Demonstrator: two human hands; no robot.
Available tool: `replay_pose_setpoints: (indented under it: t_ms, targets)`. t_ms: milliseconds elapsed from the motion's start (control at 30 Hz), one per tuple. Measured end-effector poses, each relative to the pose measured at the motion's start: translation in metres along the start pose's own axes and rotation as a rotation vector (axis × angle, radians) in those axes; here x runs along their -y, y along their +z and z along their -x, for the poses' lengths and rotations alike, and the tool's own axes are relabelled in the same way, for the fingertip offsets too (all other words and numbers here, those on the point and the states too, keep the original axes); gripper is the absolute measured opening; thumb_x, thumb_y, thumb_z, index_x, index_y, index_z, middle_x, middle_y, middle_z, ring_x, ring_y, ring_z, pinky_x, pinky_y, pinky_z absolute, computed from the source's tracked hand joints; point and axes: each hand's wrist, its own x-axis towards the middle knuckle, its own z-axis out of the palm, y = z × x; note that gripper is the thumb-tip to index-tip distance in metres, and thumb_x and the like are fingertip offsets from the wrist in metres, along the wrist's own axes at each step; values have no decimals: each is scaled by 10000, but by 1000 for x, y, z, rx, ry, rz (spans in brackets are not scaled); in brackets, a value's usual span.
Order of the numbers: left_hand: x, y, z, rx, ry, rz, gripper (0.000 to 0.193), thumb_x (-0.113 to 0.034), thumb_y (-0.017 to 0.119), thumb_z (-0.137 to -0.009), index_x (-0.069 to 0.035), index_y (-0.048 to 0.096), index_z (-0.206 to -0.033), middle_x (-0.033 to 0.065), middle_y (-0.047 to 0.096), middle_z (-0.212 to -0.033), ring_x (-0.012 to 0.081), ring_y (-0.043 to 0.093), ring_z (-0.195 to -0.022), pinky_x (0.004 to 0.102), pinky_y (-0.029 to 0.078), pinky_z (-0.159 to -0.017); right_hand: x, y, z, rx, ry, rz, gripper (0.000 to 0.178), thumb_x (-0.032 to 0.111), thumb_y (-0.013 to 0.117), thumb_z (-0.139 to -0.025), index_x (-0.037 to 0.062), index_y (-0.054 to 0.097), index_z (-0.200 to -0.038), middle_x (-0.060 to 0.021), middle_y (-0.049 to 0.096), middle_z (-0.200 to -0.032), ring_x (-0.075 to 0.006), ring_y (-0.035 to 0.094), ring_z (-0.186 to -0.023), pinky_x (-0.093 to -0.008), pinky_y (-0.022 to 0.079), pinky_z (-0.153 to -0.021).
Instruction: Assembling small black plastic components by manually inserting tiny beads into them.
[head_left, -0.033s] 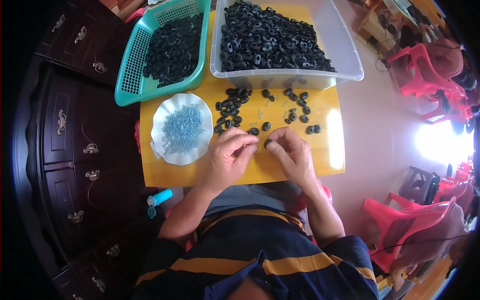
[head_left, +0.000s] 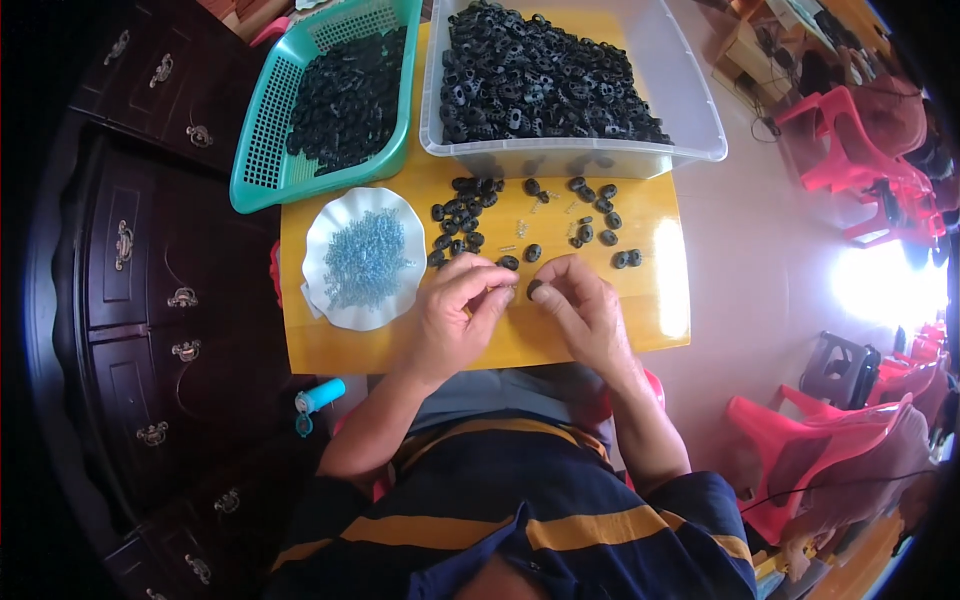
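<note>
My left hand [head_left: 462,315] is closed in a pinch, with what looks like a small metal spring [head_left: 514,288] at the fingertips. Just right of it, the thumb and fingers of my right hand [head_left: 590,312] pinch a small oval black plastic piece [head_left: 534,288]. The fingertips of both hands are close together over the table's near half. Beyond them lie several loose black pieces [head_left: 533,252] and a few thin springs [head_left: 521,229]. To the left, a white scalloped plate [head_left: 318,290] bears a heap of bluish springs [head_left: 366,260].
On the yellow table [head_left: 640,310], a green perforated basket [head_left: 262,160] and a translucent bin [head_left: 690,110], both filled with black pieces, stand at the back. A dark wooden cabinet [head_left: 150,270] is at the left. Pink plastic chairs [head_left: 800,430] and another person's arm [head_left: 797,550] appear at the right.
</note>
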Motion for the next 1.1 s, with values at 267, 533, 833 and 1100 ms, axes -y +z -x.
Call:
replay_pose_setpoints:
  t_ms: [267, 533, 833, 1100]
  targets:
    - [0, 5, -9, -21, 144, -30, 170, 83, 666, -890, 11, 709, -1038, 73, 670, -947, 109, 631, -750, 229, 512, -635, -3, 7, 0, -10, -43, -151, 111, 66, 603, -1013, 2, 539, -1077, -64, 638, -839, -133, 658, -775, -284, 533, -720]
    - [-4, 8, -6, -21, -46, 77, 251, 70, 672, -889, -14, 664, -1126, 31, 662, -918, 56, 606, -719, 215, 499, -640, -3, 5, 0, 10, -46, -250, 140, 47, 599, -1011, -2, 571, -1140, -48, 642, -920, -113, 644, -832, -259, 536, -762]
    - [-5, 6, -4, -28, -45, 89, 241, 56, 675, -898, -3, 652, -1130, 32, 653, -928, 51, 612, -726, 208, 495, -652, -4, 0, 1, 49, 30, -350, 200, 83, 578, -1035, -2, 582, -1216, -32, 653, -949, -90, 622, -858, -248, 530, -804]
    - [-15, 9, -5, -39, 1, 101, 235, 66, 676, -891, 4, 650, -1116, 47, 644, -909, 73, 622, -727, 211, 499, -647, -2, -4, 1, 53, 90, -608, 257, 132, 551, -1058, 8, 530, -1283, -67, 708, -1022, -114, 675, -900, -255, 537, -823]
